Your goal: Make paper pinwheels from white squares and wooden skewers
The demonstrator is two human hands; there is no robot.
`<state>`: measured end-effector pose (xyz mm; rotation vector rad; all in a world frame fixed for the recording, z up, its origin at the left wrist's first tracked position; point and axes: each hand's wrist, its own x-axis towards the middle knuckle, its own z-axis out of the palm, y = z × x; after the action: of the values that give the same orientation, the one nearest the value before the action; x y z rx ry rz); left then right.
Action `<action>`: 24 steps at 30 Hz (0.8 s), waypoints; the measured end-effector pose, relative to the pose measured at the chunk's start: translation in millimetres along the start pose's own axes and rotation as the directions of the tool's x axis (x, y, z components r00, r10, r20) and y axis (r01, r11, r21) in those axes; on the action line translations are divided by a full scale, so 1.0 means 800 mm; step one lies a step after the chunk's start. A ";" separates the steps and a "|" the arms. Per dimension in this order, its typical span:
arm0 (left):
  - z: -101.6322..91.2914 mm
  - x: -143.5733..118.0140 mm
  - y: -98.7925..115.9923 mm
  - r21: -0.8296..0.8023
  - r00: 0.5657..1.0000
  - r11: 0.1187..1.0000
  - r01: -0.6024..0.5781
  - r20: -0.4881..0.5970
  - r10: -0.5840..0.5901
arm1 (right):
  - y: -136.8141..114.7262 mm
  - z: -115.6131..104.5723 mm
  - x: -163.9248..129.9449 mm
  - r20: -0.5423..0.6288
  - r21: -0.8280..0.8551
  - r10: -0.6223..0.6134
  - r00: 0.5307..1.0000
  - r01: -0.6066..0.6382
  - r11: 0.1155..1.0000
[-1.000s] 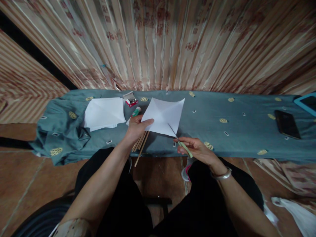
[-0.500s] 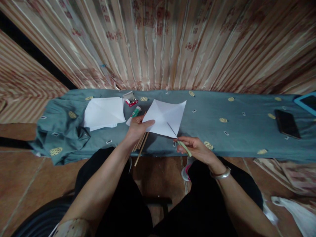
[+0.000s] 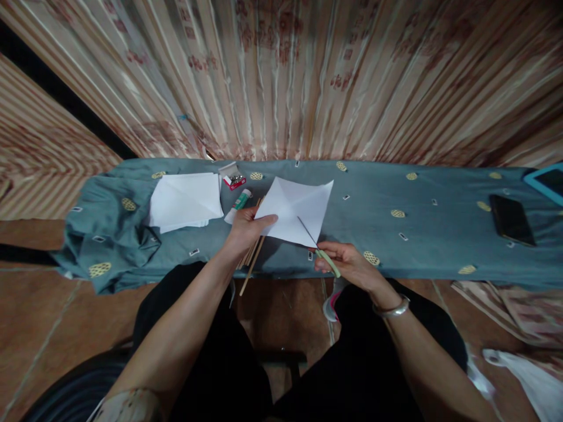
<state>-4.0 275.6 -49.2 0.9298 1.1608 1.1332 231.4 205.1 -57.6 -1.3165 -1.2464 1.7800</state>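
Observation:
My left hand (image 3: 247, 227) grips a creased white sheet of paper (image 3: 292, 202) by its left edge, thumb on top and fingers underneath. My right hand (image 3: 345, 264) is closed on green-handled scissors (image 3: 329, 262). One blade lies over the sheet, pointing from the lower right corner towards the middle; the other blade is hidden. Several thin wooden sticks (image 3: 252, 266) lie partly beneath the sheet and left hand, their ends over the bench's front edge. Just behind the left hand rests a green-and-white glue stick (image 3: 241, 200).
A stack of white paper (image 3: 187, 202) lies to the left on the cloth-covered bench (image 3: 369, 202). Behind the glue stick stands an open red-and-white box (image 3: 233, 177) of small metal pieces. A phone (image 3: 512, 220) and a blue-framed device (image 3: 548, 181) are at the right. A curtain (image 3: 281, 82) hangs behind.
The sheet has shifted very slightly to the right with my left hand. My right hand and the scissors are almost where they were.

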 end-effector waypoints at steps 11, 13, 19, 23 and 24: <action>0.003 -0.003 0.003 -0.012 0.998 0.998 0.055 0.008 -0.055 | -0.001 0.001 -0.001 0.012 -0.033 -0.031 0.999 0.032 0.999; 0.004 -0.004 0.003 -0.022 0.998 0.997 0.070 0.006 -0.070 | -0.001 0.001 -0.001 0.019 -0.055 -0.042 0.999 0.043 0.998; 0.002 -0.001 -0.005 -0.032 0.999 0.999 0.037 0.029 -0.036 | -0.002 0.001 0.000 0.015 -0.060 -0.030 0.999 0.030 0.998; 0.000 0.001 -0.008 -0.023 0.999 0.999 0.035 0.039 -0.034 | -0.005 0.002 0.001 0.019 -0.054 -0.010 1.000 0.011 0.998; -0.001 0.001 -0.008 -0.016 0.998 0.999 0.039 0.040 -0.038 | -0.005 0.002 0.000 0.017 -0.056 -0.010 1.000 0.011 0.998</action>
<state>-3.3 275.4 -55.6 0.9102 1.1307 1.0872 229.2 206.5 -53.6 -1.3260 -1.3188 1.7640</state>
